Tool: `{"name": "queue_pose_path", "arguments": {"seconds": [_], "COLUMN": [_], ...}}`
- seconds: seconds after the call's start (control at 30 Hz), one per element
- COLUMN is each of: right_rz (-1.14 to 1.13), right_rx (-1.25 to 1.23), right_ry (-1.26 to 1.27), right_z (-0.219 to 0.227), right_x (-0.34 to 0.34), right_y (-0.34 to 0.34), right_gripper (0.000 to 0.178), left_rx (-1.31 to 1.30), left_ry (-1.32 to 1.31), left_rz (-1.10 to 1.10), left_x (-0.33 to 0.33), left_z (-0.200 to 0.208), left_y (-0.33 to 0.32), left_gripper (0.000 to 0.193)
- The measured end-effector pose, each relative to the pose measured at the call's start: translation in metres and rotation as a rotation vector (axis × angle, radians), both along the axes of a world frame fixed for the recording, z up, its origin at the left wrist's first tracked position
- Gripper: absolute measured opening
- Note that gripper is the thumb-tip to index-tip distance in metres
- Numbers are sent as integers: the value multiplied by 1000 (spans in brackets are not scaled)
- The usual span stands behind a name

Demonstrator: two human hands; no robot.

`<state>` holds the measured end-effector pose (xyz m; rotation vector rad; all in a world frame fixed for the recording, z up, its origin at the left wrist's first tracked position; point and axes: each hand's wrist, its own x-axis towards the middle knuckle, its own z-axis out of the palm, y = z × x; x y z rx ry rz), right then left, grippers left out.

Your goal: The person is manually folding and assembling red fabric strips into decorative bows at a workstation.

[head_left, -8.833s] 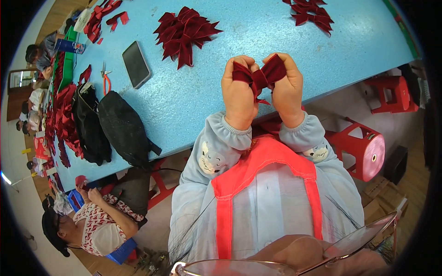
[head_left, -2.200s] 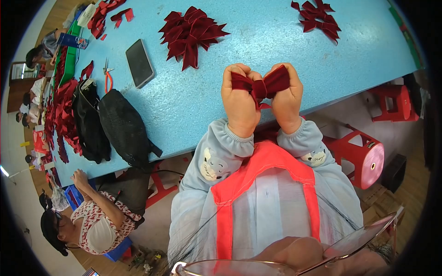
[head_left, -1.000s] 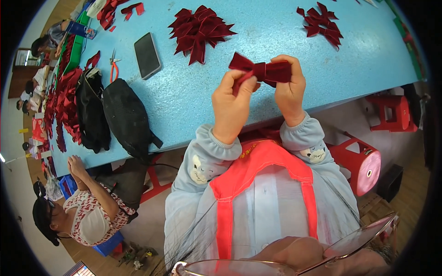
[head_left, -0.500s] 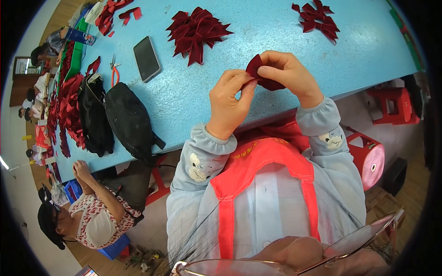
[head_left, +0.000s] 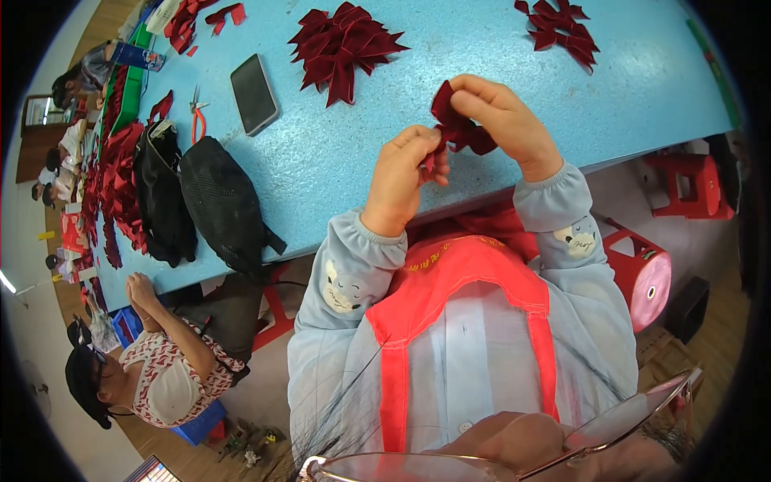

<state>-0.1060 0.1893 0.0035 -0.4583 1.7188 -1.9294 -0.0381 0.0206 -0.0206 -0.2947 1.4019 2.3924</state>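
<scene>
Over the near edge of the blue table, a dark red velvet ribbon bow (head_left: 462,132) is held between both hands. My left hand (head_left: 404,165) pinches its lower left end, with a bit of ribbon showing below the fingers. My right hand (head_left: 506,120) grips the upper part between thumb and fingers, and a loop stands up above the thumb. Part of the bow is hidden by the fingers. Beyond the hands lies a heap of dark red bows (head_left: 344,50), and a smaller group of bows (head_left: 560,34) lies farther right.
Left of the hands are a phone (head_left: 255,95), red-handled pliers (head_left: 197,116), a black mesh pouch (head_left: 221,197) and a black bag (head_left: 165,197). Red ribbon pieces (head_left: 120,185) cover the table's left end. A co-worker (head_left: 169,361) sits at left. Red stools (head_left: 691,185) stand at right.
My hands have moved slightly apart, and more of the bow shows between them. The right hand rose a little and its loop stands higher; the left hand's fingers curled in.
</scene>
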Motion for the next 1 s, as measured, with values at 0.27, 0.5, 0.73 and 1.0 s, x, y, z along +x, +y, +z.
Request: {"name": "queue_pose_path", "arguments": {"seconds": [0.27, 0.5, 0.73, 1.0], "right_rz": [-146, -51, -147, -234], "right_rx": [-112, 81, 7, -286], "right_ry": [184, 111, 93, -197], "right_z": [-17, -19, -13, -20], "right_x": [10, 7, 14, 23], "right_y": [8, 9, 3, 7], "right_gripper": [29, 34, 38, 47], "left_rx": [150, -126, -180, 133], "left_ry": [167, 291, 247, 39], "left_rz": [175, 132, 123, 221], "left_x": [-2, -4, -9, -7], "left_z": [4, -5, -2, 1], "left_y": [12, 2, -1, 10], "left_gripper": [16, 16, 19, 18]}}
